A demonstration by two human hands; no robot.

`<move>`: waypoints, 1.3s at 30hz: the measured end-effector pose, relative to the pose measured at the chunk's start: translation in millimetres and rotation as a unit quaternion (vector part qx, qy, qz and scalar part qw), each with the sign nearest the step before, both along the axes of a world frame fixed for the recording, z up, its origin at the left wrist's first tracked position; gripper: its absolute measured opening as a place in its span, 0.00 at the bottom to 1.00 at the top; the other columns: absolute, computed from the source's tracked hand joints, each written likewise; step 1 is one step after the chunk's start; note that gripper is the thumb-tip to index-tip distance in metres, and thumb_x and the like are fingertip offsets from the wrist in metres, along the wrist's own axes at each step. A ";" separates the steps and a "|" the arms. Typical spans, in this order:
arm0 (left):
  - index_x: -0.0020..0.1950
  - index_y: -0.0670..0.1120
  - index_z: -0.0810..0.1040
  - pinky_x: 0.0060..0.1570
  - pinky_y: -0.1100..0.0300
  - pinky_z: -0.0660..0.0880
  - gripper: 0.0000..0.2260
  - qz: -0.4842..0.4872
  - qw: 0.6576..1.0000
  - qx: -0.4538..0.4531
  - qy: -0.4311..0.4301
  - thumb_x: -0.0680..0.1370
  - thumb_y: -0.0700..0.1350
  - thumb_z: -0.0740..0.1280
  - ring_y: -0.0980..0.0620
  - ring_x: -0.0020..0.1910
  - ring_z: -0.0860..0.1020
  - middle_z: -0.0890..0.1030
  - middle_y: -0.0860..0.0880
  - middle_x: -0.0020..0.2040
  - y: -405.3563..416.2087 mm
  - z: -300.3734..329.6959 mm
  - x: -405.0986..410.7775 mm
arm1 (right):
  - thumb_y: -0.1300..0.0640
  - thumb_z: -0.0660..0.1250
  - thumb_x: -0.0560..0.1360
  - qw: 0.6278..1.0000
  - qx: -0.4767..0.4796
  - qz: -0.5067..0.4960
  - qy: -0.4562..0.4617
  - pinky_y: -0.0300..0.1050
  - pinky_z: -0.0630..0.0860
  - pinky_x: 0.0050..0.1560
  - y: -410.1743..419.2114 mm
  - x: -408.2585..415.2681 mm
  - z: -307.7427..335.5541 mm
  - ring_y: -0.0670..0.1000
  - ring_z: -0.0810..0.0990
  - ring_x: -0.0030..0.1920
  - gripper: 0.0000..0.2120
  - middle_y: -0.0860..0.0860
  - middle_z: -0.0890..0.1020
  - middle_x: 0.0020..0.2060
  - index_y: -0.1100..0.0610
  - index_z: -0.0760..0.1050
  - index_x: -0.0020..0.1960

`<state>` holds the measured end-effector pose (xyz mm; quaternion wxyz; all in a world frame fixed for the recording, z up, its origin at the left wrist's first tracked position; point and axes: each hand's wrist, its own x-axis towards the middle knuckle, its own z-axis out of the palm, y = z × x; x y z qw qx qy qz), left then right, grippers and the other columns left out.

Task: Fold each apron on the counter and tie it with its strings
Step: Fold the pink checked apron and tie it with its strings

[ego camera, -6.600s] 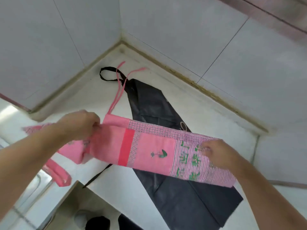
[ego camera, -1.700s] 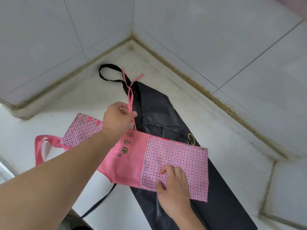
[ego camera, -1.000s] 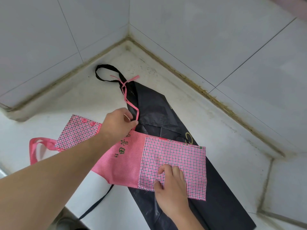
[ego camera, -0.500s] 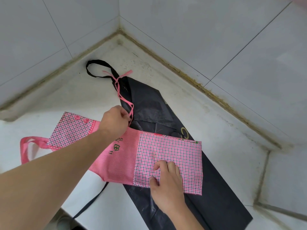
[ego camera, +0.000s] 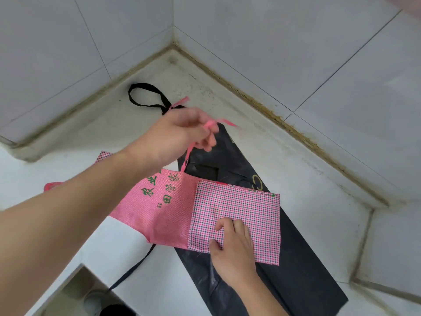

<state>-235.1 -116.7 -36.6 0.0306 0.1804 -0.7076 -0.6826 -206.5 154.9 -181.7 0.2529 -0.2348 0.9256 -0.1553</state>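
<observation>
Two aprons: a folded pink fabric apron with a checked panel and green characters (ego camera: 173,208) is lying across a long black glossy apron (ego camera: 293,265) on a white kitchen counter (ego camera: 303,169), near the corner where two tiled walls are meeting.

Left hand: the left hand (ego camera: 180,135) is hovering above the counter, its fingers curling around a thin pink ribbon string (ego camera: 188,156); the hand is blurred, so the exact pinch cannot be told.

String: the pink string is rising from the top edge of the pink apron to the left hand, and a loose end is sticking out to the right of the fingers.

Right hand: the right hand (ego camera: 234,249) is pressing down on the checked panel at the near edge of the fold, its fingers bending at the knuckles with the tips on the cloth.

Pink apron: its folded body is sitting partly on the black apron and partly on the bare counter, with a pink loop (ego camera: 53,185) showing past the left forearm.

Black apron: its black neck loop (ego camera: 145,94) is lying toward the corner, and a black strap (ego camera: 134,267) is trailing off the counter's near edge.

Below the counter: a pale opening (ego camera: 75,293) is showing at the lower left, its contents too dim to tell.
</observation>
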 end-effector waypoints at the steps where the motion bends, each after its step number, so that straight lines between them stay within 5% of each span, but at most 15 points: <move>1: 0.50 0.39 0.82 0.54 0.59 0.78 0.07 -0.082 0.996 -0.034 -0.009 0.81 0.31 0.65 0.49 0.45 0.82 0.85 0.42 0.43 4.9 6.0 9.1 | 0.46 0.68 0.76 1.000 0.001 0.001 0.000 0.42 0.70 0.65 -0.3 -0.1 1.0 0.42 0.65 0.58 0.15 0.36 0.66 0.54 0.41 0.63 0.55; 6: 0.46 0.48 0.84 0.48 0.58 0.80 0.15 -0.407 0.887 -0.122 -0.179 0.77 0.33 0.61 0.53 0.46 0.82 0.86 0.51 0.47 45.8 -17.5 73.7 | 0.47 0.68 0.77 1.000 -0.003 0.005 -0.004 0.43 0.70 0.64 -2.0 -0.9 6.2 0.42 0.65 0.58 0.14 0.37 0.66 0.54 0.39 0.63 0.55; 8: 0.51 0.50 0.84 0.47 0.69 0.77 0.20 -0.460 0.832 -0.159 -0.266 0.75 0.32 0.57 0.55 0.54 0.81 0.84 0.54 0.59 74.7 -47.2 103.1 | 0.47 0.68 0.77 1.000 0.001 0.003 -0.001 0.43 0.70 0.64 -2.9 0.9 8.3 0.43 0.65 0.57 0.14 0.37 0.67 0.53 0.40 0.63 0.55; 10: 0.56 0.54 0.83 0.58 0.64 0.78 0.18 -0.510 0.769 -0.175 -0.342 0.76 0.35 0.60 0.52 0.56 0.80 0.80 0.54 0.66 99.6 -78.9 124.6 | 0.47 0.68 0.77 1.000 0.008 0.004 0.011 0.44 0.71 0.65 -4.0 2.3 9.3 0.43 0.65 0.58 0.15 0.38 0.66 0.54 0.41 0.62 0.55; 12: 0.56 0.52 0.85 0.61 0.54 0.80 0.16 -0.447 0.800 -0.179 -0.357 0.77 0.37 0.62 0.50 0.51 0.81 0.83 0.51 0.60 108.8 -92.1 130.5 | 0.45 0.67 0.76 1.000 0.010 0.009 0.019 0.46 0.71 0.66 -4.4 4.4 11.0 0.44 0.65 0.58 0.16 0.39 0.66 0.55 0.41 0.61 0.55; 14: 0.50 0.51 0.84 0.52 0.58 0.79 0.14 -0.279 0.890 -0.185 -0.310 0.76 0.36 0.61 0.52 0.50 0.82 0.85 0.53 0.51 103.6 -92.6 121.9 | 0.41 0.66 0.75 0.999 0.012 0.024 0.022 0.47 0.70 0.67 -4.1 7.9 13.6 0.45 0.64 0.59 0.18 0.40 0.65 0.56 0.40 0.61 0.58; 16: 0.48 0.52 0.80 0.42 0.64 0.75 0.11 -0.075 0.943 -0.187 -0.265 0.78 0.38 0.62 0.56 0.45 0.81 0.84 0.56 0.45 96.1 -88.2 110.7 | 0.36 0.66 0.73 0.998 0.017 0.050 0.037 0.46 0.68 0.67 -1.1 14.7 16.0 0.46 0.63 0.61 0.23 0.41 0.65 0.58 0.40 0.62 0.63; 18: 0.50 0.53 0.78 0.39 0.66 0.72 0.08 0.042 0.948 -0.161 -0.272 0.80 0.40 0.63 0.58 0.45 0.80 0.83 0.56 0.47 93.3 -96.0 99.7 | 0.37 0.68 0.74 0.990 0.012 0.094 0.101 0.46 0.70 0.64 0.9 24.6 18.2 0.47 0.67 0.60 0.23 0.42 0.69 0.58 0.41 0.68 0.65; 21: 0.52 0.51 0.77 0.38 0.64 0.71 0.04 0.030 0.931 -0.146 -0.333 0.82 0.46 0.62 0.55 0.44 0.78 0.82 0.52 0.50 100.2 -110.8 94.8 | 0.53 0.73 0.77 0.982 -0.047 0.074 0.166 0.49 0.78 0.54 4.0 32.0 12.7 0.47 0.73 0.52 0.09 0.42 0.76 0.50 0.46 0.79 0.56; 23: 0.51 0.49 0.78 0.41 0.58 0.76 0.11 0.045 0.924 -0.119 -0.361 0.83 0.54 0.63 0.52 0.42 0.80 0.83 0.48 0.48 102.2 -107.0 94.9 | 0.58 0.71 0.79 0.983 -0.098 0.001 0.153 0.51 0.79 0.51 1.9 30.8 12.6 0.46 0.74 0.50 0.07 0.42 0.76 0.47 0.48 0.80 0.54; 26: 0.50 0.40 0.83 0.46 0.48 0.85 0.24 0.063 0.924 0.106 -0.361 0.81 0.62 0.67 0.42 0.42 0.87 0.87 0.42 0.43 104.9 -93.4 93.3 | 0.60 0.69 0.80 0.973 -0.164 -0.034 0.158 0.51 0.77 0.50 -3.7 27.7 22.6 0.48 0.75 0.49 0.06 0.43 0.77 0.47 0.50 0.81 0.54; 28: 0.52 0.34 0.80 0.48 0.43 0.85 0.18 0.084 0.911 0.243 -0.323 0.82 0.51 0.70 0.37 0.43 0.86 0.86 0.37 0.43 101.8 -81.1 93.2 | 0.61 0.70 0.80 0.965 -0.182 0.037 0.187 0.49 0.74 0.50 -8.8 32.4 35.0 0.49 0.74 0.50 0.06 0.44 0.76 0.47 0.51 0.81 0.53; 31: 0.52 0.36 0.79 0.46 0.44 0.85 0.06 0.078 0.945 0.114 -0.295 0.81 0.37 0.65 0.37 0.45 0.86 0.85 0.36 0.48 86.5 -72.2 96.0 | 0.59 0.74 0.75 0.960 -0.133 0.086 0.230 0.50 0.73 0.55 -11.5 39.1 47.9 0.50 0.74 0.55 0.12 0.45 0.77 0.53 0.50 0.80 0.57; 35: 0.47 0.43 0.80 0.42 0.54 0.81 0.07 0.058 0.952 -0.085 -0.290 0.81 0.42 0.64 0.47 0.40 0.82 0.84 0.46 0.43 50.2 -58.6 106.4 | 0.66 0.78 0.63 0.965 -0.052 -0.042 0.254 0.58 0.75 0.60 -3.2 28.3 52.9 0.55 0.74 0.60 0.29 0.51 0.77 0.58 0.54 0.77 0.63; 39: 0.45 0.41 0.78 0.34 0.56 0.72 0.10 0.102 0.925 -0.181 -0.317 0.82 0.45 0.64 0.45 0.35 0.78 0.80 0.45 0.38 9.4 -53.6 124.8 | 0.62 0.83 0.59 0.969 -0.027 -0.103 0.222 0.60 0.78 0.59 10.4 14.3 43.1 0.57 0.72 0.62 0.37 0.54 0.75 0.61 0.55 0.73 0.65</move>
